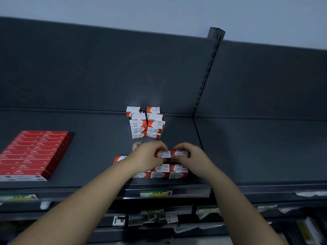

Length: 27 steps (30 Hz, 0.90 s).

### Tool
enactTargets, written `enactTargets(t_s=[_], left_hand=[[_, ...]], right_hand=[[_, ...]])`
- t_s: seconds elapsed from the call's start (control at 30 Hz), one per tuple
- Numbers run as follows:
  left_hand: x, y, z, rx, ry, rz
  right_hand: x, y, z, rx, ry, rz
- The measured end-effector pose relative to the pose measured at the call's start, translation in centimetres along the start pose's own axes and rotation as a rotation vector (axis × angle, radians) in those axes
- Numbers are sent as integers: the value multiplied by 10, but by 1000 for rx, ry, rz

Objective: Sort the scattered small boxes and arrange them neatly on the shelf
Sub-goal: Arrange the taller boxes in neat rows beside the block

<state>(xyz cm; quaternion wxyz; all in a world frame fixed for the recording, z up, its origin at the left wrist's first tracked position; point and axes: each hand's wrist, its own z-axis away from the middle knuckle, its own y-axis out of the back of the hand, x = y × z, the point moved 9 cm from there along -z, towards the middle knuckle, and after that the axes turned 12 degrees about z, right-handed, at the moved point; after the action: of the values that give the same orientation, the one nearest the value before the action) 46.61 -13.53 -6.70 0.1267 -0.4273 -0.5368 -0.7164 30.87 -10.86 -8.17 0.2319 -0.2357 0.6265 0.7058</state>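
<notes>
**Head view.** A dark grey shelf carries small red-and-white boxes printed "PAPER CLIPS" with a numeral "3" (most of the lettering faces away from the viewer and reads upside down).

- **Hands:** The left hand curls its fingers over the left box. The right hand pinches the right box, with fingers on top and thumb on the near face.
- **Held boxes:** The two touch side by side, just above and behind the front row.
- **Front row:** Three boxes stand near the shelf's front edge. The leftmost is partly hidden by the left forearm.
- **Stray box:** A stray box lies just left of that forearm and is half covered by it.
- **Rear stacks:** Against the rear panel stand the rear stacks, two slightly uneven columns of the same boxes.
- **Surroundings:** At far left lies a block of red flat packs; their white print is too blurred to read. The front rail bears a price label, green and yellow with a red arrow, and its handwriting is illegible. A slotted upright divides the rear panel. The lower shelves hold blurred goods and tags.
</notes>
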Motion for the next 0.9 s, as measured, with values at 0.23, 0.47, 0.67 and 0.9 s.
enactTargets(t_s=[0.23,0.47,0.67,0.9], left_hand=[[-2,0,2,-95,-45,-35],[-4,4,9,-119,-136,-85],[-23,37,31,-85,-139,-127],[-67,57,60,-42,-73,-27]], right_hand=[[-4,-6,4,-112,29,-10],[-13,-11,8,-170,59,37],[-15,-14,18,-199,67,100],[-15,-26,22,-184,124,204]])
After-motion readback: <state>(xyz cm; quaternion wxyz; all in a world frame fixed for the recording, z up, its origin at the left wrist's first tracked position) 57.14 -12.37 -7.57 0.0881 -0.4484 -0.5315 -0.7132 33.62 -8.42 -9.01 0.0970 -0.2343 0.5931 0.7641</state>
